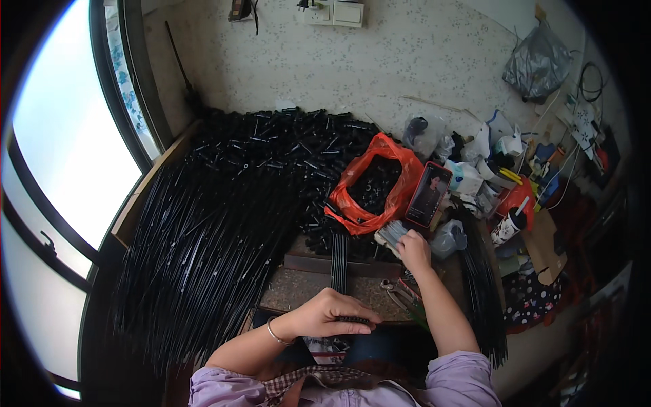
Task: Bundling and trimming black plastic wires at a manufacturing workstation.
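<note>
My left hand is closed round a small bundle of thin black rods near the bench's front edge. The rods run away from me, side by side, across a dark metal bar; their near ends show dark beneath my fingers. Farther right, my right hand has its fingers closed on a pale grey, streaked, brush-like thing; its exact kind is unclear. This lies just in front of an open red plastic bag holding small black parts. Pliers rest on the bench between my forearms.
A great heap of long black rods covers the left side, with short black tubular parts piled behind. A phone leans beside the red bag. At right are a cup with a straw, assorted clutter and more rods.
</note>
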`<act>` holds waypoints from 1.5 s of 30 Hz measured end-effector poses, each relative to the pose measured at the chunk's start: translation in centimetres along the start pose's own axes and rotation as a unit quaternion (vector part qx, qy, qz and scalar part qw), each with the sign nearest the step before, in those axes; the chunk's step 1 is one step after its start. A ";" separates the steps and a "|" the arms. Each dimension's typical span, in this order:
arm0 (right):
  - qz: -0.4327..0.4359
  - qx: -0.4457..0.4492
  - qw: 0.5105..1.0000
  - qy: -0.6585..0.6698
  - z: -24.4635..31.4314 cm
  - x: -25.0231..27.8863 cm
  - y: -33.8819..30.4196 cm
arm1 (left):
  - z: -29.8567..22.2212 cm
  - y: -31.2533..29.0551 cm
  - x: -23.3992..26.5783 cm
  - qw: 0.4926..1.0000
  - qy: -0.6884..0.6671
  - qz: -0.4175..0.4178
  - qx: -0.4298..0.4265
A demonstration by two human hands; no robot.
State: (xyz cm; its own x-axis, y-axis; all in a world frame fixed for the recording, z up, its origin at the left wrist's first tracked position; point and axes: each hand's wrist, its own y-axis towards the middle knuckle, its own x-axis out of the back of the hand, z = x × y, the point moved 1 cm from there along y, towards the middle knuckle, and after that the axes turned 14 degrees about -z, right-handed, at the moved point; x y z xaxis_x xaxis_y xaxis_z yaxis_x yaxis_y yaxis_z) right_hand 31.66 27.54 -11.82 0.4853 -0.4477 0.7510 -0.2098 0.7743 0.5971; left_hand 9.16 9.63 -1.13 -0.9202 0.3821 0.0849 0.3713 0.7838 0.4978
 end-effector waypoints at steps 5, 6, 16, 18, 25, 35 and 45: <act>-0.044 0.018 0.999 -0.026 0.5 0.0 -0.4 | -0.1 0.6 0.3 0.999 -0.002 -0.020 -0.034; -0.047 0.037 0.998 -0.011 0.3 0.2 -0.4 | 0.1 0.6 0.2 0.999 -0.002 -0.029 -0.024; -0.005 0.002 0.895 0.445 12.2 13.5 -3.0 | 0.0 0.6 1.0 0.987 0.103 -0.123 0.028; -0.010 0.030 0.925 0.379 13.8 15.6 -4.0 | 0.0 1.0 0.9 0.988 0.100 -0.119 0.019; -0.118 0.160 0.952 0.234 15.2 17.1 -5.4 | -0.2 0.2 0.1 0.986 0.110 -0.120 -0.027; -0.073 0.177 0.933 0.306 15.5 17.6 -5.2 | -0.2 -0.5 -1.0 0.993 0.099 -0.071 -0.008; -0.089 0.306 0.906 0.278 15.9 17.1 -3.8 | 0.7 -0.6 -0.8 0.986 0.104 -0.087 -0.092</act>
State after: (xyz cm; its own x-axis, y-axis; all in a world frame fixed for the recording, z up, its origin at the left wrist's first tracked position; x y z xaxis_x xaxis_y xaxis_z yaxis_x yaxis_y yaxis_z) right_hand 27.24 9.78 3.25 0.8745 -0.1142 0.4715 -0.4355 0.2434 0.8666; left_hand 9.79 9.18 -2.12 -0.9807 0.1249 0.1503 0.1939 0.7195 0.6669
